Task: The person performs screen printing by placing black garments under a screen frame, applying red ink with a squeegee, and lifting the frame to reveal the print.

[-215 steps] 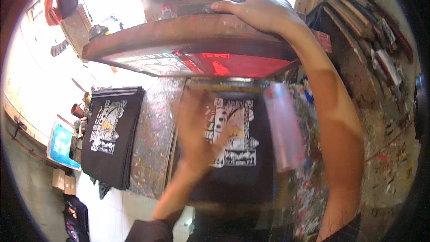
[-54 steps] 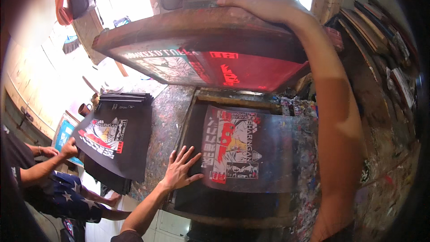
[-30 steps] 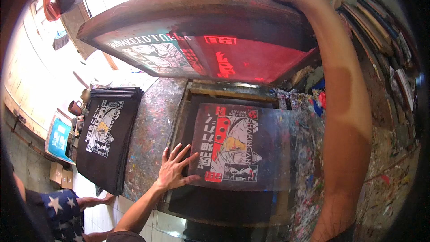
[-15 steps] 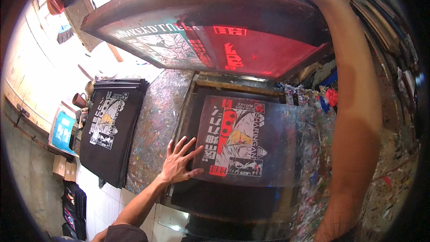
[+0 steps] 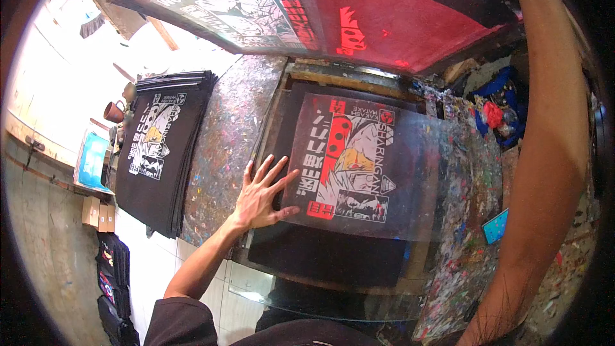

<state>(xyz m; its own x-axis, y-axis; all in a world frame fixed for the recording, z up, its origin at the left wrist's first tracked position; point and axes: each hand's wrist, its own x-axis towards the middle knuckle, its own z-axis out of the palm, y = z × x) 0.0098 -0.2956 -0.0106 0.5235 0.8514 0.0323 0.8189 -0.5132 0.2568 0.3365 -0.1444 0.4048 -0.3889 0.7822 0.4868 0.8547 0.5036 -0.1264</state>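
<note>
My left hand (image 5: pixel 262 195) lies spread along the left edge of a see-through sheet (image 5: pixel 416 224), which bears a red, white and yellow cartoon print (image 5: pixel 352 160). Beneath the sheet is black fabric (image 5: pixel 327 263) on a framed printing board (image 5: pixel 288 263). My right forearm (image 5: pixel 544 147) rises along the right side to the top edge, where the hand itself is out of view. Above the board a raised wooden screen frame (image 5: pixel 474 38) shows red and teal stencil artwork on its underside.
Left of the board, paint-spattered bench (image 5: pixel 224 122) carries a stack of printed black fabric (image 5: pixel 154 192). A brown mug (image 5: pixel 114 112) and turquoise screen (image 5: pixel 95 160) sit beyond it. Small boxes (image 5: pixel 96 214) and dark piles (image 5: pixel 115 269) lie lower. Blue and red clutter (image 5: pixel 493 115) is right.
The screen and board appear higher in the picture, and my right hand has left the top edge. A co-worker at the left is no longer visible. My left hand still rests by the sheet.
</note>
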